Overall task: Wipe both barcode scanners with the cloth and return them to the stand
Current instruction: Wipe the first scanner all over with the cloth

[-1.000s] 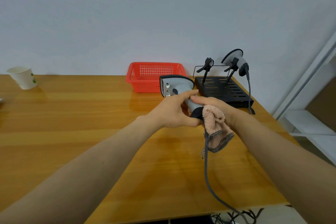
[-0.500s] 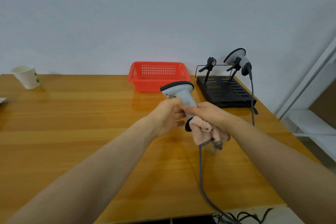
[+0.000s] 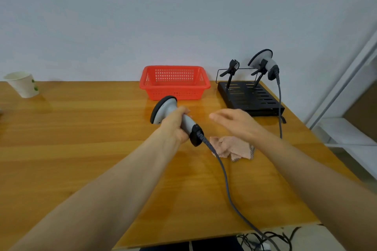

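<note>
Grey cable [image 3: 224, 175] trails over the tabletop's [image 3: 81, 138] near edge up to the barcode scanner [image 3: 168, 108], which the left hand [image 3: 175, 126] grips by its handle. The pink cloth [image 3: 232, 146], bunched in the right hand [image 3: 234, 122] half a second ago, now lies crumpled beside the cable. That hand hovers above it, fingers loose, holding nothing. Bare wood runs left toward the paper cup [image 3: 23, 84]. Farther back sit the red basket [image 3: 174, 81] and, near the right edge, the black stand [image 3: 251, 98], with the second scanner [image 3: 263, 61] on its right clip.

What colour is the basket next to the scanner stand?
Red, a perforated plastic basket; seen best in the head view.
</note>
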`<state>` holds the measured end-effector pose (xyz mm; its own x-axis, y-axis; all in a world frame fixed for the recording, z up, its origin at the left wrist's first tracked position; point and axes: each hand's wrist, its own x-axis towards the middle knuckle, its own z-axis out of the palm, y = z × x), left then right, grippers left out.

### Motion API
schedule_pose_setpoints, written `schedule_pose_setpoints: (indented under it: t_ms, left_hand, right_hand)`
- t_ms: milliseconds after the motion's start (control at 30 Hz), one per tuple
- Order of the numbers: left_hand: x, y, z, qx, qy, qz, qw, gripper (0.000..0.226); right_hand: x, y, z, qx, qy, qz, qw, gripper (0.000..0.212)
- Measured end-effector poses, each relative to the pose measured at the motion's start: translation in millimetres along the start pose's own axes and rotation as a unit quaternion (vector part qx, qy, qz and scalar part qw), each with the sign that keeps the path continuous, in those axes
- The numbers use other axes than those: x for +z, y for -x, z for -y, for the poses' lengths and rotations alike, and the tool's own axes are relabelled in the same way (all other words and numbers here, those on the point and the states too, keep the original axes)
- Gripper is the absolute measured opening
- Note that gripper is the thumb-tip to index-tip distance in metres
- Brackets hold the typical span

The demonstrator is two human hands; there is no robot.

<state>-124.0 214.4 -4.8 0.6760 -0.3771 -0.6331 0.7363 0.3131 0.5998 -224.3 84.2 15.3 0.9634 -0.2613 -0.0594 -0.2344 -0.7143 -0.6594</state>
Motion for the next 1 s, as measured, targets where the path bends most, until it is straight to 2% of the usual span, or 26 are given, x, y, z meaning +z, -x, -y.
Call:
schedule_pose_setpoints:
  t_ms: [67, 133, 300, 400, 500, 633, 700, 767, 833, 900, 967, 1000]
  left_hand:
    - [2.6, -1.3, 1.6, -0.01, 0.027, 0.009, 1.0, 0.014]
    - [6.0, -1.2, 4.1, -0.015, 0.033, 0.014, 0.999, 0.012]
    - [13.7, -8.5, 13.7, 0.024, 0.011, 0.0, 1.0, 0.022]
    - [15.9, -9.8, 17.5, 0.065, -0.009, -0.006, 0.998, 0.014]
    - [20.5, -7.8, 18.7, 0.103, -0.02, -0.001, 0.994, 0.014]
    - [21.2, -8.0, 16.8, 0.095, 0.009, 0.012, 0.995, 0.015]
    - [15.9, -10.5, 16.5, 0.091, 0.008, 0.012, 0.996, 0.018]
    - [9.3, -11.0, 17.1, 0.082, 0.023, 0.016, 0.996, 0.017]
    - [3.2, -8.1, 17.4, 0.062, 0.057, 0.021, 0.996, 0.017]
    - [-2.6, -4.4, 17.6, 0.044, 0.069, 0.033, 0.996, 0.02]
    - [-8.9, 0.1, 17.9, 0.029, 0.083, 0.053, 0.995, 0.02]
    - [-11.4, 1.3, 17.9, 0.024, 0.092, 0.062, 0.994, 0.02]
  right_hand:
    - [16.6, 13.5, 3.1, -0.042, -0.016, -0.019, 0.999, 0.044]
    - [32.1, 22.8, 2.0, -0.07, -0.016, -0.07, 0.995, 0.039]
    - [50.3, 28.4, 0.9, -0.1, 0.067, -0.206, 0.971, 0.033]
    - [53.9, 28.5, 5.2, -0.1, 0.129, -0.24, 0.957, 0.034]
    - [55.8, 25.1, 4.1, -0.104, 0.147, -0.269, 0.946, 0.033]
    - [56.6, 21.0, 9.1, -0.146, 0.208, -0.332, 0.908, 0.027]
    - [54.8, 20.4, 8.0, -0.151, 0.225, -0.29, 0.918, 0.03]
    - [51.5, 18.9, 3.9, -0.133, 0.185, -0.195, 0.954, 0.037]
    - [43.1, 19.0, 0.4, -0.094, 0.043, -0.125, 0.987, 0.043]
    - [32.1, 13.8, -11.4, -0.05, -0.064, -0.137, 0.987, 0.04]
    - [18.9, 4.1, -33.0, 0.007, 0.036, -0.147, 0.989, 0.038]
    - [14.3, 0.9, -42.9, 0.038, 0.126, -0.109, 0.985, 0.043]
